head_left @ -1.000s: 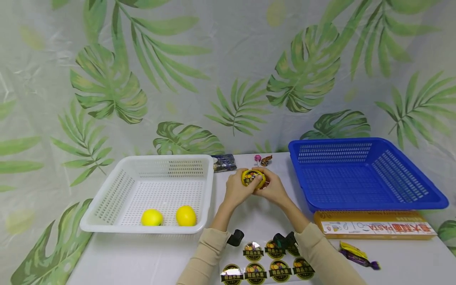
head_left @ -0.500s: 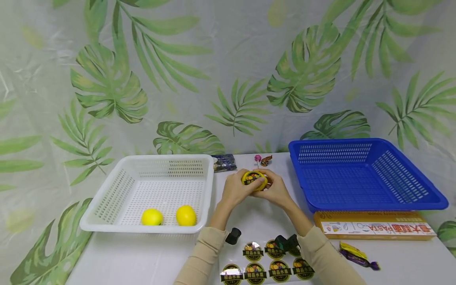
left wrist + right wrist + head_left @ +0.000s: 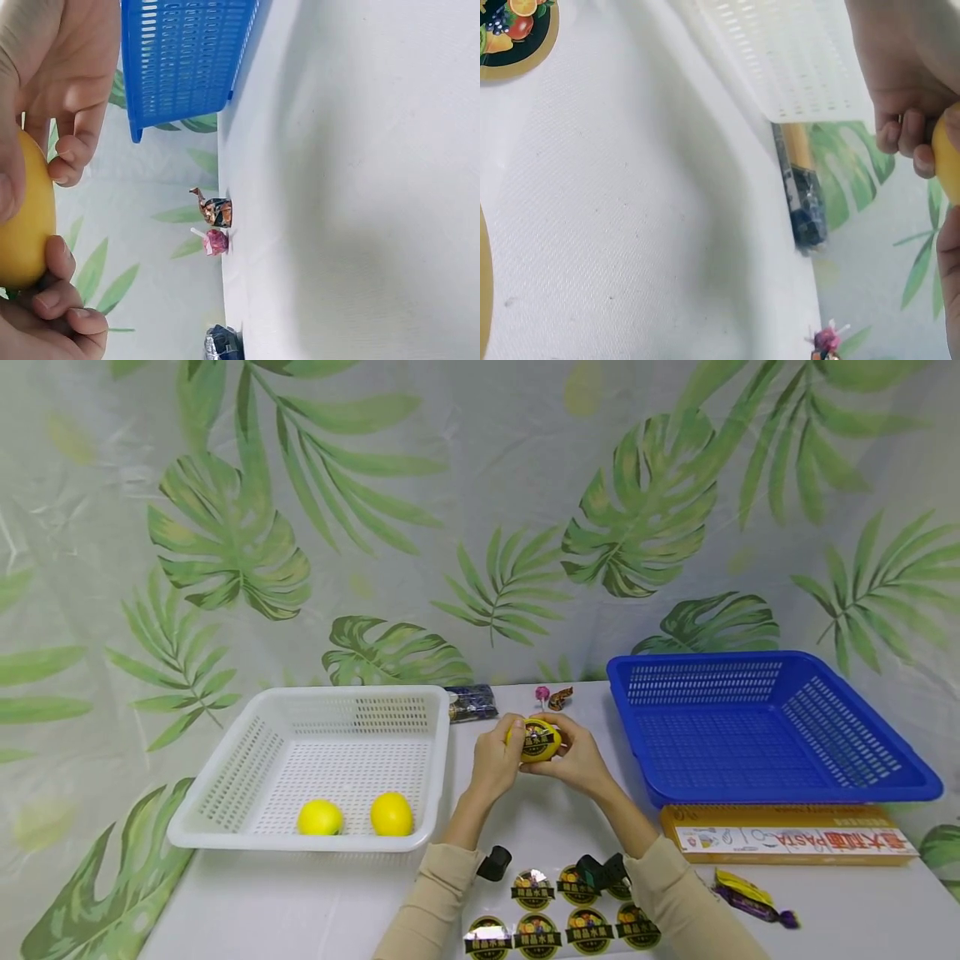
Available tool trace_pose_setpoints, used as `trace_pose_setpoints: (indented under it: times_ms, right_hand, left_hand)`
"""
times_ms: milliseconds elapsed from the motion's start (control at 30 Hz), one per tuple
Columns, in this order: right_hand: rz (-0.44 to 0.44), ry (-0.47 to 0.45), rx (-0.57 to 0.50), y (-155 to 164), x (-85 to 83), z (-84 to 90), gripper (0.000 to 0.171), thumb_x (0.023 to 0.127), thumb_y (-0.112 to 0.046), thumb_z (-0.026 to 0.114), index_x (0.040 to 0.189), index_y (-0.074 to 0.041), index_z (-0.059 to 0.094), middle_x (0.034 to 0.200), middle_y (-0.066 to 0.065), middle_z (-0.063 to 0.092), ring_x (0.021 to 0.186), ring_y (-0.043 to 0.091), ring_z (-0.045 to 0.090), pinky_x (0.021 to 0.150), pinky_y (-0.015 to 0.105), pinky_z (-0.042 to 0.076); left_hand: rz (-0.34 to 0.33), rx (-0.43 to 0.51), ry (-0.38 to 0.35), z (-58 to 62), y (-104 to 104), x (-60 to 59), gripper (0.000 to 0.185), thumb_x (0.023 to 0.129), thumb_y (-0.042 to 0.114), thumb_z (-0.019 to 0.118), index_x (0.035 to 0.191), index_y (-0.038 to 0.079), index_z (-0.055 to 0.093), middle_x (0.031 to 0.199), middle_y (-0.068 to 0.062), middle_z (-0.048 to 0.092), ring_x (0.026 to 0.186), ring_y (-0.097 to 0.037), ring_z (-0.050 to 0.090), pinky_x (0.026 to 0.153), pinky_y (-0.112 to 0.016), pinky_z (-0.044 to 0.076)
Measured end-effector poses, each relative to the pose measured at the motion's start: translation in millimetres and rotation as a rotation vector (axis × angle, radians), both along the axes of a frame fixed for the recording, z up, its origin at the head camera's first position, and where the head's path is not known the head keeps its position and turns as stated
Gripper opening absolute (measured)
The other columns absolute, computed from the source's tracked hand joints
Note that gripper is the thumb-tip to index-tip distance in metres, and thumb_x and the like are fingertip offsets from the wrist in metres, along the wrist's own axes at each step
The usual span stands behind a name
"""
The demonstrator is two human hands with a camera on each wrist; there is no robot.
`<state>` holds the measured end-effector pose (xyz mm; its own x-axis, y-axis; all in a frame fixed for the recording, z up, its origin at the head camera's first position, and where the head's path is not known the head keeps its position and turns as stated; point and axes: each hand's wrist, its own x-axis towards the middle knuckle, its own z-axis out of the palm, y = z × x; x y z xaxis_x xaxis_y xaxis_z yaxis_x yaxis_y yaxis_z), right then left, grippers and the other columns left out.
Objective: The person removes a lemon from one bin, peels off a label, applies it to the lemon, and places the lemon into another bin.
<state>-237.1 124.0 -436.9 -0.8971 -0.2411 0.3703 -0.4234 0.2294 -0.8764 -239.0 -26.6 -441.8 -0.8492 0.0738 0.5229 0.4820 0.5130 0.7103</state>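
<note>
Above the middle of the table, both hands hold a yellow lemon (image 3: 542, 758), its upper face bearing a round black-and-gold fruit sticker (image 3: 537, 739). My left hand (image 3: 495, 762) grips the lemon's left end, the thumb upright beside the sticker. On the other side my right hand (image 3: 576, 762) curls its fingers and thumb round the right end. The left wrist view shows the lemon's bare yellow side (image 3: 34, 225) between the two hands' fingertips. Below the forearms lies a clear sheet of similar round stickers (image 3: 537, 935), partly covered by the right sleeve.
A white basket (image 3: 255, 839) with two lemons (image 3: 392, 814) stands left. At right, a blue basket (image 3: 795, 793) sits behind a pasta box (image 3: 795, 839). Wrapped candies (image 3: 750, 897) lie in front; a lollipop (image 3: 542, 693), another candy (image 3: 561, 697) and a dark packet (image 3: 472, 702) lie at the back.
My left thumb has slid off the sticker to its left side, so more of the sticker shows. The lemon has turned slightly. Both hands keep nearly the same place.
</note>
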Motion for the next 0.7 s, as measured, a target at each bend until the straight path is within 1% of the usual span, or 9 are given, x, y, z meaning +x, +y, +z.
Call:
trace_pose_setpoints:
  times_ms: [67,167,267,400,533,633,700]
  right_hand:
    - [0.005,0.025,-0.001,-1,1.8,3.1,0.064,0.061,0.007,0.083,0.119,0.005,0.057,0.115,0.022,0.057,0.093,0.011,0.054,0.073,0.023,0.051]
    - [0.01,0.043,-0.005,-4,8.2,13.2,0.062,0.061,0.01,0.082,0.117,0.008,0.056,0.114,0.024,0.055,0.093,0.011,0.052,0.074,0.022,0.051]
    - [0.004,0.043,0.009,-5,15.6,25.3,0.06,0.062,0.01,0.081,0.117,0.011,0.056,0.114,0.025,0.053,0.094,0.011,0.051,0.074,0.02,0.051]
    - [-0.023,0.035,0.039,-6,19.0,30.9,0.061,0.062,0.007,0.082,0.118,0.01,0.057,0.114,0.024,0.055,0.094,0.017,0.052,0.072,0.02,0.05]
    - [-0.042,0.034,0.057,-6,19.8,32.7,0.062,0.062,0.006,0.083,0.118,0.008,0.057,0.114,0.024,0.055,0.095,0.023,0.053,0.071,0.02,0.049]
    - [-0.043,0.031,0.053,-6,18.7,32.7,0.062,0.062,0.005,0.084,0.118,0.009,0.057,0.115,0.024,0.055,0.096,0.024,0.052,0.072,0.018,0.049]
    - [-0.038,0.033,0.044,-7,17.9,32.8,0.062,0.062,0.007,0.083,0.118,0.009,0.057,0.114,0.025,0.054,0.096,0.023,0.052,0.072,0.018,0.049]
  left_hand:
    - [0.026,0.004,0.004,-0.4,0,0.8,0.031,0.096,0.024,0.037,0.093,0.006,0.061,0.071,-0.011,0.065,0.059,-0.021,0.057,0.051,-0.027,0.044]
    - [0.059,0.013,-0.018,-0.1,2,2.5,0.03,0.097,0.026,0.037,0.094,0.002,0.055,0.065,-0.011,0.06,0.054,-0.02,0.054,0.046,-0.026,0.041]
    - [0.103,0.007,-0.04,0.6,3,3.3,0.028,0.098,0.027,0.036,0.091,0.004,0.049,0.06,-0.009,0.055,0.05,-0.019,0.05,0.042,-0.026,0.038]
    - [0.16,-0.005,-0.035,1.8,3,3.7,0.03,0.1,0.024,0.033,0.084,0.005,0.049,0.055,-0.008,0.053,0.046,-0.02,0.05,0.041,-0.026,0.036]
    - [0.185,0.013,-0.034,3.0,4,5.6,0.031,0.101,0.021,0.033,0.082,0.005,0.05,0.052,-0.005,0.051,0.044,-0.017,0.049,0.04,-0.024,0.035]
    - [0.204,0.032,-0.041,4.6,5,7.2,0.034,0.102,0.022,0.032,0.08,0.004,0.05,0.05,-0.003,0.045,0.043,-0.015,0.043,0.039,-0.023,0.032]
    - [0.238,0.037,-0.055,6.6,6,8.6,0.035,0.102,0.024,0.032,0.08,0.004,0.051,0.05,-0.003,0.044,0.043,-0.015,0.042,0.038,-0.024,0.031]
